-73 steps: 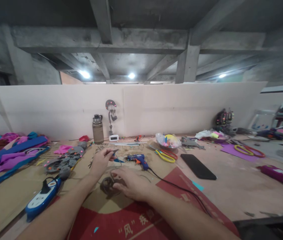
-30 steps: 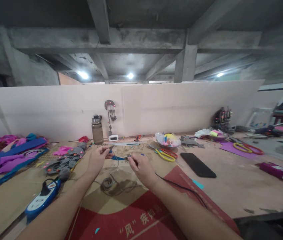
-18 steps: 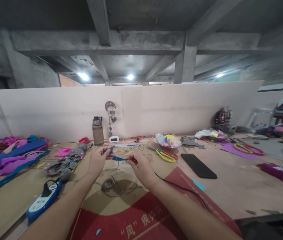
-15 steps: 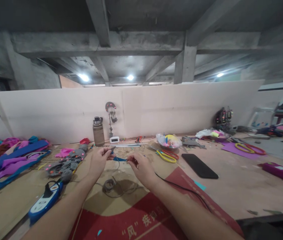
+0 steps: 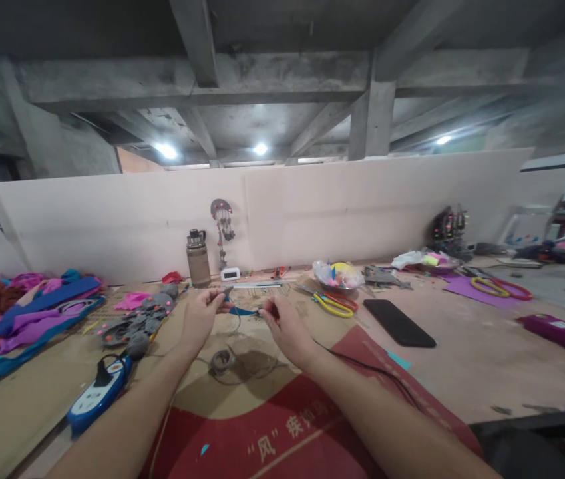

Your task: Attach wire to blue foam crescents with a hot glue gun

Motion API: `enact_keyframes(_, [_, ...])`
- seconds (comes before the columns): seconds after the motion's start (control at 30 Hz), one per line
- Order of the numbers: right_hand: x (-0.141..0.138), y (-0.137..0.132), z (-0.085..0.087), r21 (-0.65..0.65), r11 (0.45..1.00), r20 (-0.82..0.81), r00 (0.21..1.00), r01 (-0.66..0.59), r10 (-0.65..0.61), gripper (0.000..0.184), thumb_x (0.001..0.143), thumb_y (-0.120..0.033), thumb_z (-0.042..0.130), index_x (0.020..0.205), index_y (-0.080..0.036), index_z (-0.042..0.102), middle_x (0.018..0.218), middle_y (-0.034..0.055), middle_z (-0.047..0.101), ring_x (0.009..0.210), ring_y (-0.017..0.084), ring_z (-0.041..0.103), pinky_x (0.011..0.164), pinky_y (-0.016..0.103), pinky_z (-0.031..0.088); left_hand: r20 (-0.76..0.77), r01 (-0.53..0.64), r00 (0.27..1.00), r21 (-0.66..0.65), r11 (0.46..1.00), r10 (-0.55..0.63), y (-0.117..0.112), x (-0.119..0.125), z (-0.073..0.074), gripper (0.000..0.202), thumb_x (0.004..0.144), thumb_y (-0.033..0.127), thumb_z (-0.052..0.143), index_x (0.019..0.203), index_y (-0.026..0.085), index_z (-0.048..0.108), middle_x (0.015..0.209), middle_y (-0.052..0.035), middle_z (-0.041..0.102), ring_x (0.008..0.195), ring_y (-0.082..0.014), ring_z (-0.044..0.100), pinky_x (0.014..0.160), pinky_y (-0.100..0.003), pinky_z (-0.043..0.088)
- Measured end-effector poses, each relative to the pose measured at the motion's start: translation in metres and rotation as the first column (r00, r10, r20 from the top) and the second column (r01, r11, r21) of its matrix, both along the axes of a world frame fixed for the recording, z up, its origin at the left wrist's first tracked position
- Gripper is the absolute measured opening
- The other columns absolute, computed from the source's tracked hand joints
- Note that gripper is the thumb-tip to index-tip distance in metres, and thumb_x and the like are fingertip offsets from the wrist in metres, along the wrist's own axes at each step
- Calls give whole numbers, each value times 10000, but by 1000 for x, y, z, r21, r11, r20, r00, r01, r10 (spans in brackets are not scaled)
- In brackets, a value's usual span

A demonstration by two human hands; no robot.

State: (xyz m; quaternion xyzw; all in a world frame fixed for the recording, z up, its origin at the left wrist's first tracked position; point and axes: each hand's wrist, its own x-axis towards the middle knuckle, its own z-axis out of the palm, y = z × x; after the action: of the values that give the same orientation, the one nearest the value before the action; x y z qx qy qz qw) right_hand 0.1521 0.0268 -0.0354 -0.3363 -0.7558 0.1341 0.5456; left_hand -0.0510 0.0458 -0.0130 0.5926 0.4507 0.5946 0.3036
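A thin blue strip of craft material [image 5: 243,311] hangs just above the workbench, stretched between both hands at the bench's centre. Its long axis runs from 9 o'clock to 3 o'clock, nearly level. The left hand [image 5: 201,315] pinches the strip's left end between thumb and fingertips, together with what looks like a small grey piece; too small to tell what it is. The right hand [image 5: 286,327] is closed in a pinch on the right end. Both hands are equally near; the strip lies directly between them, at 3 o'clock from the left hand and 9 o'clock from the right.

A fine grey thread seems to drop from the strip to a loose grey coil of cord [image 5: 223,360], lying on the brown cardboard sheet [image 5: 22,399] at 6 o'clock from the strip. The coil looks soft and limp.

A black cable [image 5: 372,370] runs out from behind the right hand toward 4 o'clock across a red printed mat [image 5: 282,432]. At 8 o'clock lies a blue and white plastic power strip [image 5: 96,393]; at 9 o'clock, a heap of grey felt pieces with pink dots [image 5: 135,322]. Toward 2 o'clock lie yellow-handled scissors [image 5: 335,305] and a flat black phone [image 5: 398,322]. A brown water bottle [image 5: 197,257] stands upright at 11 o'clock against the pale partition board [image 5: 352,206].
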Motion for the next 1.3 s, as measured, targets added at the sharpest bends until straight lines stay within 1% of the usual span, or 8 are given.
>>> enact_keyframes(0.17, [2,-1,0,11,1000,41,999,16,-16,212,874,-308,477,702,-208,405,644,-19,453,597,125,405,568,254,317,58,27,998,-25,999,-26,6,-1,-5,302,732,391,639,890,135,608,766,-48,686,686,-176,675,687,-311,549])
enact_keyframes(0.37, [7,-5,4,18,999,132,991,29,-31,340,933,-353,340,631,-206,390,639,0,465,626,137,421,610,271,320,127,77,989,-47,996,-70,4,5,-5,324,728,382,653,907,119,594,804,-63,686,668,-162,676,698,-307,553])
enact_keyframes(0.5, [7,2,13,-11,994,2,994,106,-106,208,896,-304,394,725,-202,453,699,15,502,652,147,442,618,275,350,118,113,987,-43,993,-107,-1,8,-1,317,740,376,646,909,115,588,773,-60,677,673,-171,679,693,-321,558])
enact_keyframes(0.6, [0,12,31,-38,999,-133,991,24,-29,91,847,-240,434,865,-188,507,769,24,537,681,143,481,618,266,383,112,102,989,-62,993,-95,-2,7,0,326,736,381,649,910,112,588,774,-62,677,666,-167,678,696,-320,557])
enact_keyframes(0.73, [-13,21,50,-106,990,-242,968,-96,68,200,868,-327,420,820,-184,552,640,-16,494,568,112,445,541,237,361,113,91,990,-83,992,-81,-1,7,-1,324,724,385,660,887,114,589,751,-52,672,644,-158,672,684,-314,557])
enact_keyframes(0.87, [-16,23,38,-139,988,-313,950,-70,23,282,895,-415,393,793,-193,533,566,-40,440,504,105,408,501,233,327,107,88,991,-97,991,-78,-5,12,-1,295,726,365,658,868,116,588,710,-35,665,636,-158,669,676,-312,558])
enact_keyframes(1.03, [-5,23,15,-125,991,-172,983,50,-71,326,927,-407,318,713,-216,473,531,-34,437,514,124,426,520,246,319,84,74,994,-101,992,-65,-15,22,2,249,720,335,664,824,120,594,686,-28,660,650,-159,670,664,-297,554])
enact_keyframes(1.3, [-4,18,17,-39,984,50,984,174,-172,410,905,-399,385,541,-213,367,499,-24,404,516,127,386,542,275,265,109,71,992,-122,990,-57,-14,23,2,240,721,326,666,828,124,593,665,-35,668,638,-162,670,652,-291,551])
